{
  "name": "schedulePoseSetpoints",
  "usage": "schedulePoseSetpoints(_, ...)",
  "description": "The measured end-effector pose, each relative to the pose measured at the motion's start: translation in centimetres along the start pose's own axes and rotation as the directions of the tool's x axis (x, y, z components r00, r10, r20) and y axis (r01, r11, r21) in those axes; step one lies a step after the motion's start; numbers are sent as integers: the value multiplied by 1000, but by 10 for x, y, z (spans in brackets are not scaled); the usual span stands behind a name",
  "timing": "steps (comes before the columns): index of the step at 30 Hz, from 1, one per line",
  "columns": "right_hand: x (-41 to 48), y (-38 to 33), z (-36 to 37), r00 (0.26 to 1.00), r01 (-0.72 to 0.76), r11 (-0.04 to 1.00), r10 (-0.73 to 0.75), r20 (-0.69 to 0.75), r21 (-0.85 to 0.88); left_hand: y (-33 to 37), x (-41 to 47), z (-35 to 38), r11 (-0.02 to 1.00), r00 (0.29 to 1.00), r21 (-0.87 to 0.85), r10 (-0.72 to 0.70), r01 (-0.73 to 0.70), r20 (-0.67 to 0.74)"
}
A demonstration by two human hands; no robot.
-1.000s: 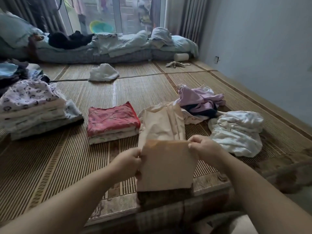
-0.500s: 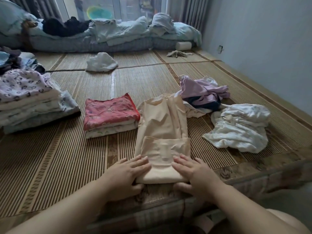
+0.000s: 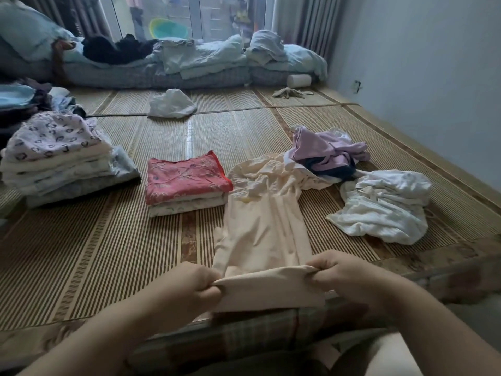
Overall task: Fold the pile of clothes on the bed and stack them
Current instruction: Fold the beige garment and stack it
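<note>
Head view: left hand [image 3: 195, 287] and right hand [image 3: 339, 275] each clenched on one end of the doubled near edge of the beige garment [image 3: 263, 229], fingers curled round the cloth, I judge to pull the fold taut and square. Remainder of the garment lies stretched away from me on the bamboo mat [image 3: 108, 253], its far end rumpled just beside the red-topped stack [image 3: 187, 180], the nearest place to set it. Unfolded purple heap [image 3: 328, 153] and white crumpled piece [image 3: 385, 207] lie to the right; taller patterned stack [image 3: 54, 164] sits well apart, left
</note>
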State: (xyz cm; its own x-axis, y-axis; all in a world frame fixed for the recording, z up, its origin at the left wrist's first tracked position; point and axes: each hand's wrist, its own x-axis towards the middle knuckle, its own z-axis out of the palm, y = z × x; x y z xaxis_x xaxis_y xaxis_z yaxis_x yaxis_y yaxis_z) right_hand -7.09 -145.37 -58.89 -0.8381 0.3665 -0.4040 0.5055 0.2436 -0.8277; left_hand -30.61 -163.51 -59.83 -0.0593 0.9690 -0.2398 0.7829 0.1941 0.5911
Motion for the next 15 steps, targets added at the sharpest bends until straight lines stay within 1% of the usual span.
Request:
schedulePoseSetpoints(3, -5, -19, -6, 998, 15, 989, -23, 52, 148, 6, -9, -5, 983, 999, -182, -31, 32, 8)
schedulePoseSetpoints(5, 0, -26, -12, 999, 6, 985, -12, 30, 175, 8, -6, -9, 949, 996, -306, -86, 78, -14)
schedulePoseSetpoints(7, 11, -33, -19, 998, -2, 989, 12, -68, 145, 13, 7, -18, 924, 987, -368, -139, 99, -84)
schedulePoseSetpoints(9, 31, -37, -27, 974, 10, 992, 18, -228, 123, 17, 31, -30, 924, 958, -368, -191, 103, -212)
schedulePoseSetpoints(10, 45, -36, -32, 942, 26, 994, 11, -337, 105, 17, 44, -36, 922, 935, -376, -211, 94, -284)
schedulePoseSetpoints(11, 59, -33, -37, 890, 27, 997, 10, -455, 74, 15, 58, -42, 914, 908, -397, -229, 78, -349)
schedulePoseSetpoints(12, 72, -30, -40, 826, 4, 999, 20, -564, 41, 11, 71, -45, 909, 878, -411, -250, 67, -408)
schedulePoseSetpoints(13, 83, -27, -41, 764, -47, 999, 46, -643, 16, 5, 82, -45, 912, 848, -402, -274, 79, -454)
schedulePoseSetpoints(14, 91, -23, -40, 721, -111, 994, 82, -688, 2, -1, 90, -42, 921, 827, -374, -295, 112, -478)
schedulePoseSetpoints(15, 97, -16, -38, 702, -179, 984, 126, -701, -3, -8, 96, -36, 925, 820, -343, -320, 162, -475)
